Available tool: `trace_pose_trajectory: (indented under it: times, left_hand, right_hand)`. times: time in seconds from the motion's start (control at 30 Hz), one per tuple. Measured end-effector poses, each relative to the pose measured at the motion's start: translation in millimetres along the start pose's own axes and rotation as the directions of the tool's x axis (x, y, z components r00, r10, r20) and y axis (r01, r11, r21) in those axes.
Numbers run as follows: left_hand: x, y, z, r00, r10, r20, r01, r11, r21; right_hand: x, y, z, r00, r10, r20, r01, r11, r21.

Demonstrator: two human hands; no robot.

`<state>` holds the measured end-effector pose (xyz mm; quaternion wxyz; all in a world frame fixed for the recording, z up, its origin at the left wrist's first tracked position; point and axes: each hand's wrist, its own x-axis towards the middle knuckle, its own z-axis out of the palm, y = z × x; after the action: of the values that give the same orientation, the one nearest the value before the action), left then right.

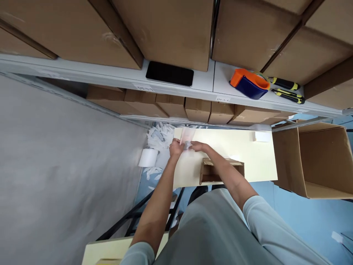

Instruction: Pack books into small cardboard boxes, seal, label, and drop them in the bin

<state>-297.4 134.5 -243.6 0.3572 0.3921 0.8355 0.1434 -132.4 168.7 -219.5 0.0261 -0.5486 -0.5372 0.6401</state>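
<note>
At the left end of the cream tabletop, my left hand is closed on the near left edge of a translucent, pinkish plastic bag. My right hand reaches in from the right, its fingers closed at a small greyish, shiny piece by the bag's near end. That piece is too small and blurred to name; it may be part of the bag. Under my right forearm stands a small open cardboard box, partly hidden by the arm.
A white box lies at the tabletop's far right. Above it, a shelf bears cartons, a black phone, an orange-and-blue tape dispenser and cutters. Left are paper strips and a white bin; right, a large open carton.
</note>
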Motion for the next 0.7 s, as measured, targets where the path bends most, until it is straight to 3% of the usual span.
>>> trace_pose_trajectory:
  times: [0.1,0.2,0.3,0.43,0.5,0.57,0.63,0.7]
  left_hand:
    - [-18,17,-12.1,0.999,0.042,0.026,-0.037,0.987,-0.158]
    - [-46,32,-35.3,0.992,0.097,0.077,-0.045,0.861,-0.507]
    - [-90,46,-63.0,0.967,0.228,0.113,-0.070,0.665,-0.744]
    - [-162,62,-86.8,0.915,0.363,0.174,-0.031,0.492,-0.870]
    - [-195,69,-88.5,0.892,0.392,0.226,0.020,0.465,-0.885]
    - [-223,73,-83.7,0.867,0.406,0.290,0.078,0.465,-0.882]
    - [-244,77,-73.8,0.842,0.411,0.350,0.132,0.473,-0.871]
    - [-260,80,-61.2,0.824,0.408,0.392,0.167,0.487,-0.857]
  right_hand:
    - [-17,-8,-14,0.999,-0.006,-0.053,0.009,0.998,0.057]
    - [-46,-15,-33,0.979,-0.073,-0.192,0.105,0.980,0.167]
    - [-97,-20,-52,0.893,-0.177,-0.413,0.328,0.886,0.329]
    - [-189,-17,-58,0.764,-0.252,-0.593,0.535,0.762,0.365]
    - [-233,-12,-50,0.745,-0.233,-0.625,0.560,0.726,0.398]
    - [-267,-7,-37,0.773,-0.231,-0.591,0.542,0.725,0.425]
    - [-292,0,-23,0.787,-0.230,-0.572,0.517,0.752,0.410]
    - [-309,9,-13,0.758,-0.198,-0.621,0.503,0.784,0.364]
